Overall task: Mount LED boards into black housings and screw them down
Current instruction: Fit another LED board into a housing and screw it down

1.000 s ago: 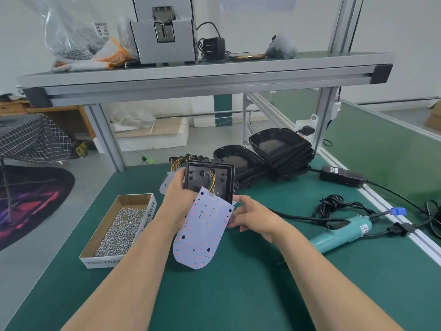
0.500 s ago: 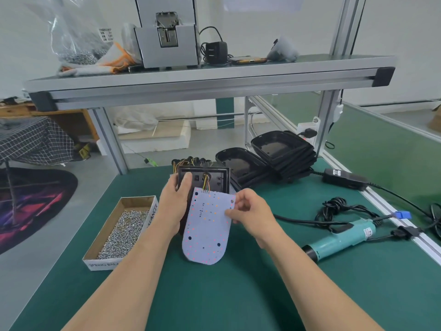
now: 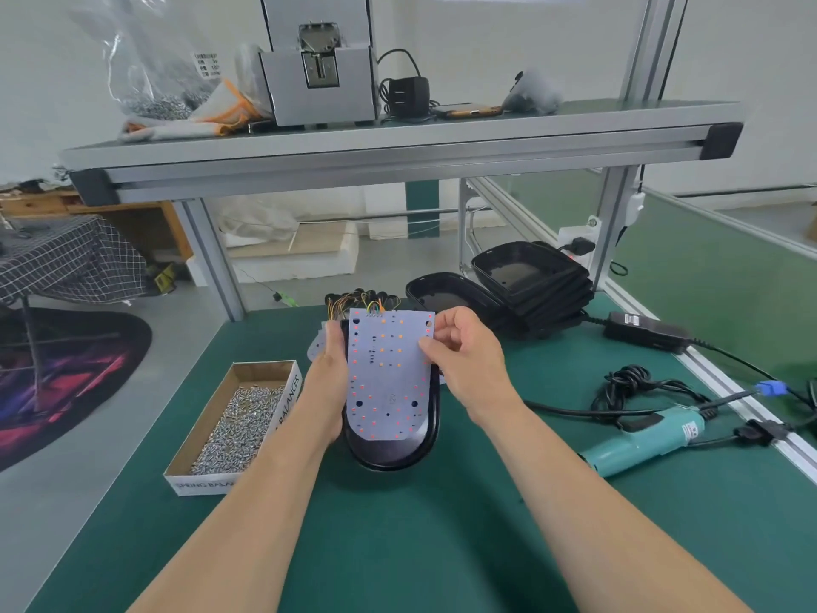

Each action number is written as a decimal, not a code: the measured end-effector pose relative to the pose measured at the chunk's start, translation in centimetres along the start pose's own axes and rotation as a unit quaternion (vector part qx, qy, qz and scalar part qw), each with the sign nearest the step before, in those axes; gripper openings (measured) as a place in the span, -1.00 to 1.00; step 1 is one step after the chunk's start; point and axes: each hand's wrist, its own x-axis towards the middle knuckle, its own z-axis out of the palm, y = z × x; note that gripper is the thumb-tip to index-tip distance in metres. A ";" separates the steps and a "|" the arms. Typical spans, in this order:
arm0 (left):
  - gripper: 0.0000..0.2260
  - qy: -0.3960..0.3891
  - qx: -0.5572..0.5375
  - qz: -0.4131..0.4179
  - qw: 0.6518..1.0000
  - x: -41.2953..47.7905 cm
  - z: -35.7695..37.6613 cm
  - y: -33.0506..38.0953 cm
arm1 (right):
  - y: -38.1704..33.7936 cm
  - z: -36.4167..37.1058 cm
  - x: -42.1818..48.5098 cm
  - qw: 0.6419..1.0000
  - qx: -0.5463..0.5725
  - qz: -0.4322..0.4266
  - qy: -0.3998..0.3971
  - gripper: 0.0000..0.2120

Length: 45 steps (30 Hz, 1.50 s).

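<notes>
White, red-dotted LED board lies over glossy black oval housing.
Right hand pinches its edge; left hand seemingly grips the housing.

Electronics assembly workstation. Indicated by green-matted bench, aluminium-frame shelf, box of screws, electric screwdriver, stacked black housings.

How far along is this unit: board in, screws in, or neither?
Done: the LED board is already wired at its top. In hand: the left hand grips the black housing while the right hand pinches the board over it, not visibly seated. Left: seating and screwing; the screws sit in their box, the screwdriver lies untouched, and empty housings wait stacked behind.
</notes>
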 end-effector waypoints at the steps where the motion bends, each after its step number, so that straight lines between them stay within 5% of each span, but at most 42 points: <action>1: -0.37 -0.002 -0.006 -0.002 1.000 0.0 0.0 0.0 | 0.1 -0.1 0.0 1.000 -0.024 -0.014 0.000 -0.85; 9: -0.38 0.074 -0.026 0.040 0.996 0.0 0.7 -1.1 | 0.0 -0.3 -0.3 0.969 -0.229 -0.065 -0.060 -0.81; 16: -0.37 0.016 -0.038 0.133 0.990 -0.7 0.8 -1.0 | -0.5 -1.0 0.2 0.933 -0.343 -0.099 -0.043 -0.82; 21: -0.60 0.016 -0.059 0.139 0.988 -0.7 0.6 -1.3 | 0.2 -0.7 -0.1 0.985 -0.166 -0.029 -0.048 -0.46; 25: -0.51 -0.008 -0.071 0.136 0.988 -1.2 0.8 -1.2 | 0.9 -0.5 0.0 0.995 -0.075 0.023 -0.064 -0.81; 28: -0.33 -0.046 -0.079 0.139 0.986 -1.6 0.7 -1.0 | 1.2 -0.5 -0.1 0.999 -0.003 0.028 -0.042 -0.89; 32: -0.60 -0.099 -0.121 0.105 0.982 -1.7 0.0 -1.1 | 1.5 -1.2 0.2 0.995 0.062 0.025 -0.078 -0.97; 36: -0.61 -0.111 -0.198 0.062 0.972 -1.9 -0.5 -0.8 | 1.5 -2.0 0.5 0.960 0.233 0.102 -0.116 -0.74; 39: -0.55 -0.118 -0.218 0.022 0.968 -2.3 -0.3 -0.7 | 1.9 -1.9 0.6 0.951 0.201 0.103 -0.211 -0.53; 41: -0.49 -0.128 -0.213 -0.002 0.969 -2.5 -0.2 -0.7 | 2.1 -1.4 0.3 0.948 0.170 0.083 -0.258 -0.57; 45: -0.49 -0.151 -0.205 -0.014 0.967 -2.6 -0.2 -0.8 | 2.4 -1.0 -0.5 0.967 0.076 0.020 -0.242 -0.60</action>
